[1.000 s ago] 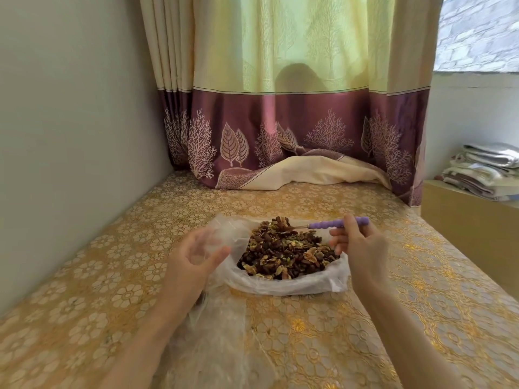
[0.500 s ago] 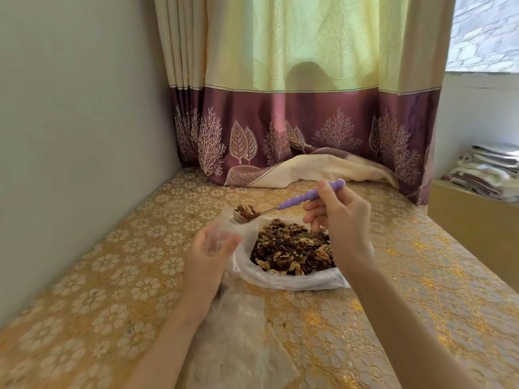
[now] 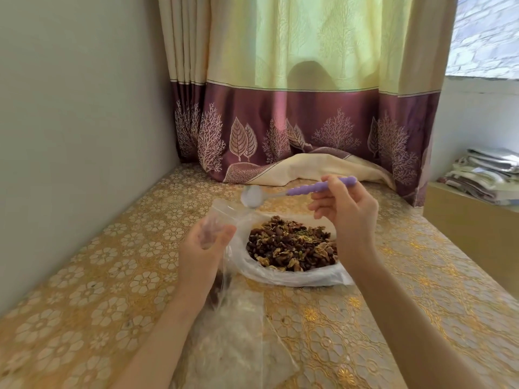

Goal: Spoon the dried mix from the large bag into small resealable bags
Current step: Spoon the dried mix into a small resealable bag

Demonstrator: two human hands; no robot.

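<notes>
Left hand: your left hand (image 3: 206, 248) grips a small resealable bag (image 3: 224, 217) by its upper part, fingers curled round the clear plastic, just left of the large bag (image 3: 292, 273).
Small bag: upright, mouth uppermost; something dark shows low inside it, below your hand. How much is in there you cannot tell through the plastic.
Right hand: your right hand (image 3: 346, 211) pinches the purple beaded handle of the spoon (image 3: 297, 190), raised over the far right edge of the large bag.
Spoon: the handle points right, the metal bowl points left. The bowl hangs just above the small bag's mouth, left of the large bag's far rim, and looks bare and shiny.
Large bag: clear plastic, rim rolled down, lying open on the desk (image 3: 98, 276) between your two forearms.
Dried mix: the dried mix (image 3: 289, 242) sits heaped in the large bag, brown and tan pieces with a few green bits.
Near side of large bag: loose clear plastic bags (image 3: 238, 341) lie flat on the desk.
Beyond large bag: a curtain (image 3: 295, 108), cream above and purple below, its hem resting on the desk.
</notes>
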